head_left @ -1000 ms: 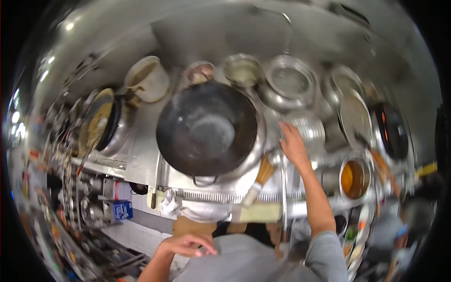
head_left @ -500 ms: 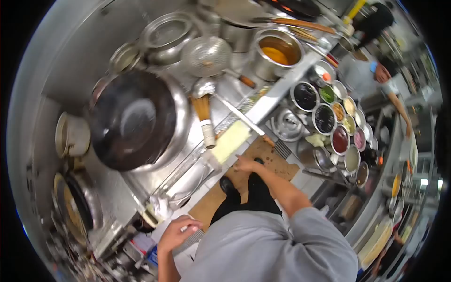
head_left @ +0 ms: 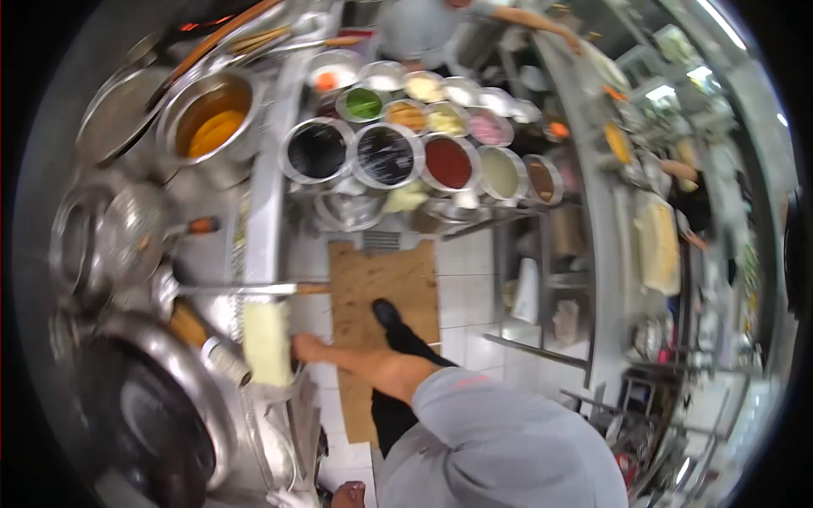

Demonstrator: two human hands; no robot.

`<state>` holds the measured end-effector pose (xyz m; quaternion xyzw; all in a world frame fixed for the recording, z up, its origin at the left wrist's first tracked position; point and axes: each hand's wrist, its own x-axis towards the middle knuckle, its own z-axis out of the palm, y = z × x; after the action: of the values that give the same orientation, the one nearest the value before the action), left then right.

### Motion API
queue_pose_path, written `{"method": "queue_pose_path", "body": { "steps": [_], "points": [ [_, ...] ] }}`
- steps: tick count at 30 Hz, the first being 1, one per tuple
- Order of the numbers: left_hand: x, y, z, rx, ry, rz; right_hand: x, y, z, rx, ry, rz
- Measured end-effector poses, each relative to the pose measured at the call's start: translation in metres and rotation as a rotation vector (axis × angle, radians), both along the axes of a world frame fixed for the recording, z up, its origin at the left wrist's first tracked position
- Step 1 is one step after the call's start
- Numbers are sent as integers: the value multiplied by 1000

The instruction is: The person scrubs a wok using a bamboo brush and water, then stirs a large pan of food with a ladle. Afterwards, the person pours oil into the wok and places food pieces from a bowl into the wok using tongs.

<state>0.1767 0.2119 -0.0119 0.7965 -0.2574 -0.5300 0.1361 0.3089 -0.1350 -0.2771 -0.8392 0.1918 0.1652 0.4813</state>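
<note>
My right hand (head_left: 308, 348) is stretched forward to the stove counter's front edge, right beside a pale folded cloth (head_left: 268, 343). Motion blur hides its fingers, and whether it touches the cloth is unclear. My left hand (head_left: 348, 494) shows only in part at the bottom edge, near the counter front, with its fingers not distinct. Near the cloth lie a ladle (head_left: 237, 289), its wooden handle tip jutting past the counter edge, and a bamboo brush (head_left: 207, 343) with a wrapped handle. A large dark wok (head_left: 144, 415) sits at the lower left.
A pot of orange liquid (head_left: 212, 127) and a perforated strainer (head_left: 135, 230) stand on the stove. Several bowls of sauces and ingredients, one with red sauce (head_left: 447, 162), crowd the facing counter. A cardboard mat (head_left: 385, 271) covers the floor. Another person (head_left: 419, 30) stands beyond.
My view has swung to the right, so the wok has moved to the lower left and the ingredient bowls to the middle. My right hand is now closer to the pale cloth; my left has mostly left view.
</note>
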Motion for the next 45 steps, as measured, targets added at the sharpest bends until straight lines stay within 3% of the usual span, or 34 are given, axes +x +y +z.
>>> {"method": "queue_pose_path", "body": {
  "steps": [1, 3, 5, 8, 9, 10, 11, 12, 13, 14, 16, 17, 19, 20, 22, 23, 27, 29, 30, 32, 34, 35, 37, 38, 40, 41, 42, 43, 45],
  "points": [
    [4, -8, 7, 45, 3, 2, 1, 18, -116, -80, -81, -128],
    [-5, 2, -8, -16, -189, 174, 3, -13, -75, -82, -56, -149],
    [5, -29, 31, 68, -260, 219, 4, -17, -50, -105, 28, -314],
    [5, -29, 43, 92, -289, 385, -15, -10, -30, -39, 19, -612],
    [1, -22, 36, 39, -237, 371, -25, 11, -84, 83, -94, -694],
    [-7, -17, 28, -9, -201, 372, -37, 17, -34, 480, 12, -561],
    [-13, -4, 13, -44, -235, 280, -48, 37, -29, 451, 40, -331],
    [-15, 4, 9, -32, -292, 354, -60, 55, -12, 676, 290, -221],
    [-16, 3, 7, 21, -277, 282, -77, 63, -14, 653, 317, 138],
    [-17, -3, 9, 67, -245, 191, -88, 65, 27, 739, 337, 183],
    [1, -18, 19, 4, -279, 202, -110, 75, 14, 619, 439, 272],
    [5, -29, 24, -50, -270, 170, -118, 71, 7, 606, 431, 276],
    [20, -45, 34, -115, -284, 179, -113, 66, 5, 890, 674, 75],
    [27, -52, 35, -163, -276, 192, -105, 60, 12, 876, 653, 51],
    [32, -54, 21, -201, -297, 147, -91, 51, 40, 1091, 482, -125],
    [35, -52, 14, -207, -315, 131, -87, 56, 55, 963, 300, -244],
    [46, -50, 24, -186, -331, 88, -49, 61, 51, 868, 337, -296],
    [48, -42, 37, -190, -337, 124, -45, 78, 17, 1192, 506, -82],
    [49, -36, 44, -186, -331, 157, -50, 93, 37, 1032, 510, -55],
    [44, -26, 54, -202, -360, 227, -66, 105, 44, 966, 483, -18],
    [43, -18, 59, -244, -367, 227, -65, 101, 51, 552, 588, 123],
    [37, -14, 57, -230, -385, 287, -66, 95, 69, 556, 581, 33],
    [34, -11, 56, -258, -384, 255, -59, 73, 138, 251, 650, 456],
    [31, -10, 58, -296, -391, 310, -67, 53, 149, 256, 646, 371],
    [30, -5, 61, -350, -410, 394, -74, 20, 169, -281, -65, 575],
    [32, -9, 79, -304, -342, 364, -66, -7, 207, -317, -140, 512],
    [35, -16, 98, -257, -277, 350, -57, -28, 252, -369, -107, 251],
    [40, -18, 108, -261, -281, 341, -50, -56, 243, -457, -392, 50],
    [46, -28, 126, -164, -299, 316, -24, -111, 258, -798, -539, -63]
  ]
}}
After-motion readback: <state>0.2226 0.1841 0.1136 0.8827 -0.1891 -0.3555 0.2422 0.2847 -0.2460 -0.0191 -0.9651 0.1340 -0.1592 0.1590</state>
